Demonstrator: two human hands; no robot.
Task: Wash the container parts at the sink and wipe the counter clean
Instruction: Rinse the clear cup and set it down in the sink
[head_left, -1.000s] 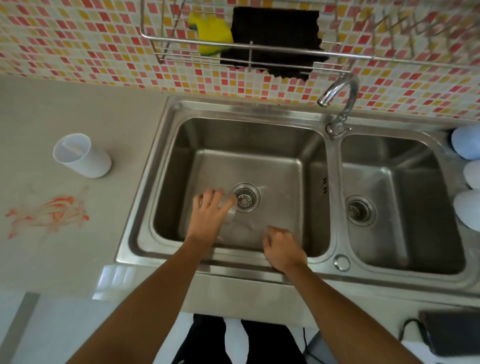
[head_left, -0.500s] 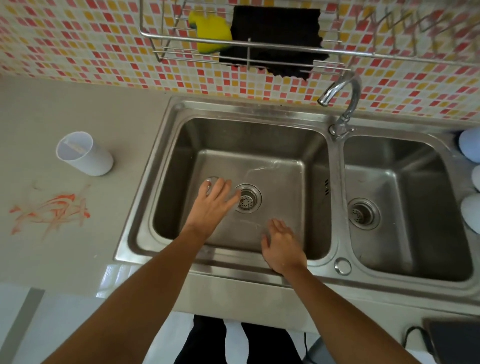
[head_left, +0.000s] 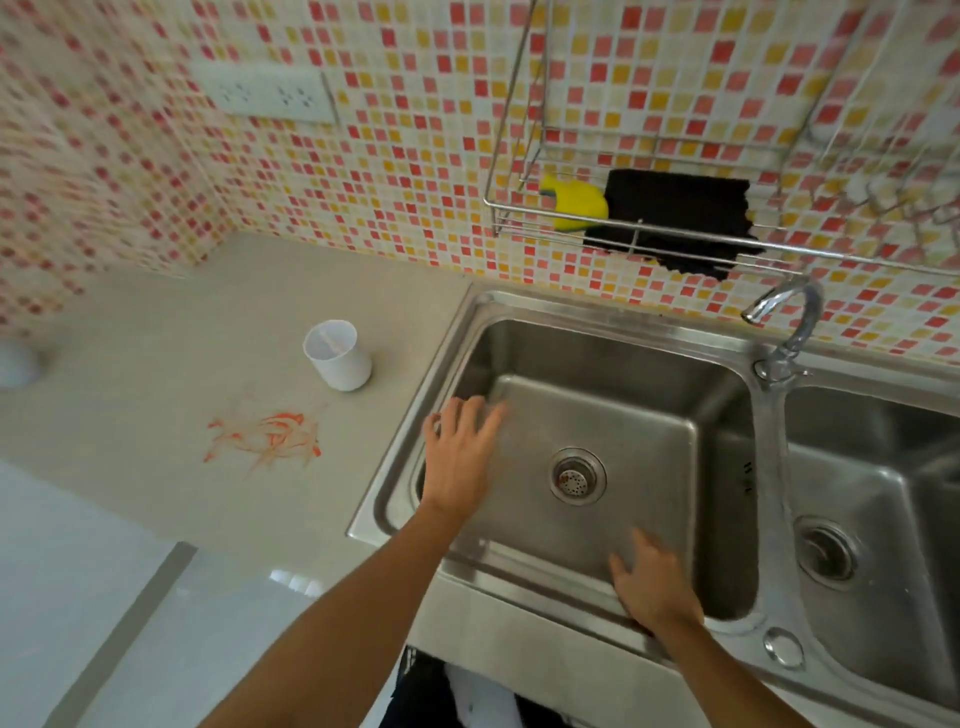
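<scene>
left grip: left hand over the left basin's left side, fingers spread apart, palm down, holds nothing
right grip: right hand at the basin's near edge, fingers loose and apart, holds nothing; can't tell if it touches the rim
between grips: drain strainer in the basin floor, right of the left hand, beyond the right hand
sink: steel, two basins; both hands are at the left one; second basin right of the right hand with its own drain
tap: beyond the right hand, on the divider between basins, spout turned left
container part: white cup upright on the table, left of and beyond the left hand, just beside the sink rim, well apart from both hands
stain: orange smear on the table, left of the left hand, nearer than the cup
rack: wire, on the tiled wall beyond both hands; yellow sponge and black cloth in it, touching
wall: socket plate far beyond the left hand
blur: left edge of the view smeared, pale object there unclear
</scene>
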